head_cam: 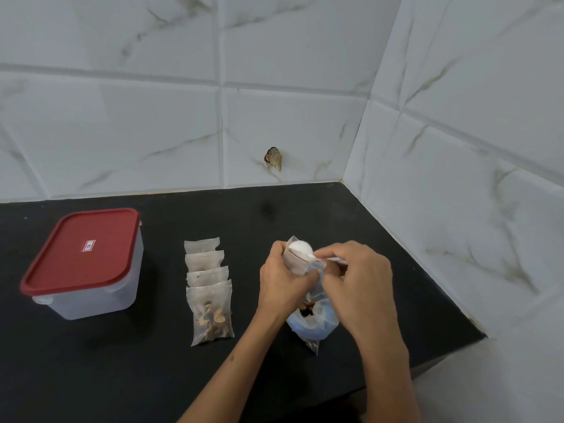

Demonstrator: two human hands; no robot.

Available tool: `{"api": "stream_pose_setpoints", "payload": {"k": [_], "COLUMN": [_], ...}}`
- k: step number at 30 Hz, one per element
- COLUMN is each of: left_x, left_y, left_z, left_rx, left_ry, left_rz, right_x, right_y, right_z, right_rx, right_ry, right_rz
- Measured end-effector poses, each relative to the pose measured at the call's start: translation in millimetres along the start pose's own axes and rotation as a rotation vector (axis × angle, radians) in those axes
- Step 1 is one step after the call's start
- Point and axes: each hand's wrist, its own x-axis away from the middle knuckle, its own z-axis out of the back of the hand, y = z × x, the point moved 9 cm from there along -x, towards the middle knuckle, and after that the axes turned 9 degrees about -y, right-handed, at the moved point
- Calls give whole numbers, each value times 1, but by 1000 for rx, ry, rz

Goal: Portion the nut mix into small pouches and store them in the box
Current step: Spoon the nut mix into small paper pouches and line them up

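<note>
Since the pouch (pixel 294 259) is thin, limp film, it will crumple and slide under a loose hold, so the judgement is to take it just under the mouth, where the left hand (pixel 282 280) has it now, fingers curled round its body above the counter (pixel 122 377). It looks translucent and whitish, its open top turned up and away from the person. A white spoon (pixel 300 248) sits with its bowl at that mouth, and the right hand (pixel 357 279) pinches the handle with fingers bent close; whether the bowl carries any mix cannot be told. Below both hands lies the mix bag (pixel 312 323), soft clear plastic with dark nuts showing in its opening; it likely slumps if nudged. Four pouches (pixel 209 288) lie in an overlapping row left of the hands, light and floppy, the nearest showing pale and brown pieces through the film. Further left stands the box (pixel 91 288), clear-walled, its red lid (pixel 82 250) on, well apart from the hands
</note>
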Motion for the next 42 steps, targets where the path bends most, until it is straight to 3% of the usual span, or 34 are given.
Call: {"api": "stream_pose_setpoints", "payload": {"k": [5,11,13,17,21,26,30,37,42], "left_x": [-2,-2,0,4,7,12,17,19,19], "left_y": [-7,-13,-19,-49,-77,-98,-104,-108,-107], "left_z": [1,0,5,13,5,-2,-6,-10,-12], "left_rx": [-31,-74,-90,-75,-31,66,148,156,155], "left_ry": [-3,-17,10,64,11,-32,-22,11,-5], "left_rz": [12,25,53,216,380,495,511,508,496], "right_x": [1,2,3,3,-3,-14,-10,6,15], "right_y": [24,59,74,103,98,79,78,75,81], "right_z": [7,-7,-12,-31,-55,-67,-82,-87,-96], "right_rx": [-243,-788,-860,-522,-131,84,266,288,162], "right_ry": [75,42,62,-24,-189,-366,-488,-422,-335], "right_rz": [-121,-340,-399,-532,-485,-382,-463,-541,-485]}}
